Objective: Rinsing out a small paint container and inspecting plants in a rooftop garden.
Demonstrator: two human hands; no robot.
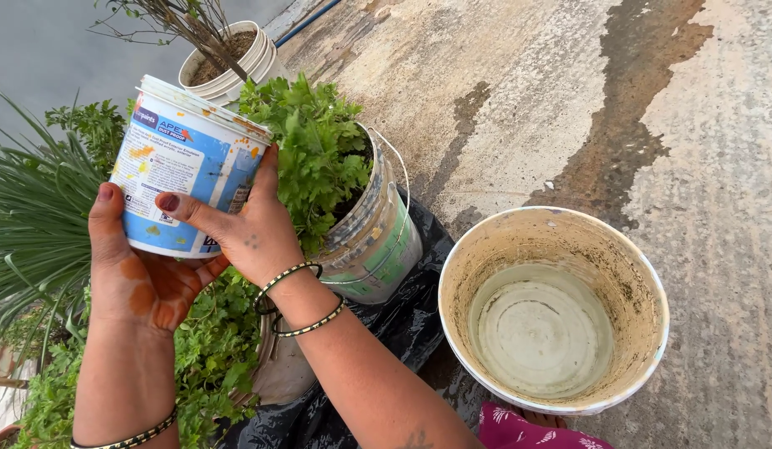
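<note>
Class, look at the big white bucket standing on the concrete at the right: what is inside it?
The white bucket holds only a shallow pool of cloudy water; its ridged bottom shows through, and the inner walls are mud-stained. Its near rim hides the nearest strip of the bottom.

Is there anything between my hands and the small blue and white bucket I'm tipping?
Nothing visible: the left hand cups the small bucket from below and the right hand grips its side directly, above the leafy plant.
</note>
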